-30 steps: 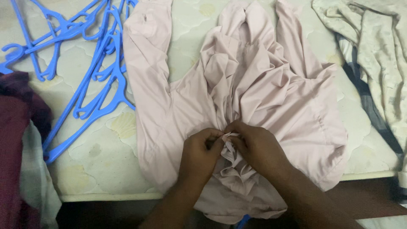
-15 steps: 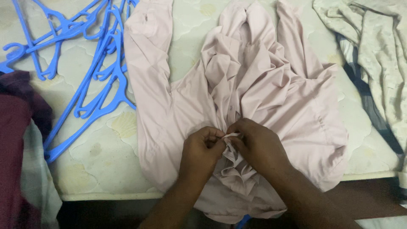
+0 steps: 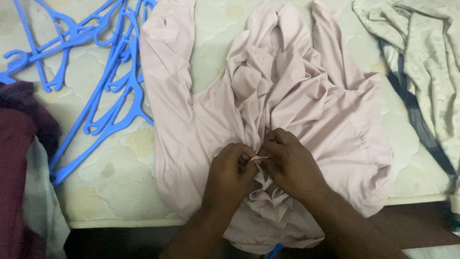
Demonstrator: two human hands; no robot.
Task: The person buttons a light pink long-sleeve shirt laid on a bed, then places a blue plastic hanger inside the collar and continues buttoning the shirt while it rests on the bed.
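While a dark red garment (image 3: pixel 17 158) and blue plastic hangers (image 3: pixel 103 91) lie at the left of the mattress (image 3: pixel 120 192), the left hand (image 3: pixel 229 175) and right hand (image 3: pixel 290 163) pinch the front edge of the pale pink shirt (image 3: pixel 297 96) spread mid-mattress; patterned cloth (image 3: pixel 421 52) lies far right.

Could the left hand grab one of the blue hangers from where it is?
Probably yes. The blue hangers lie uncovered on the mattress on the left hand's own side, nothing between them. But that hand now pinches the pink shirt and must let go.
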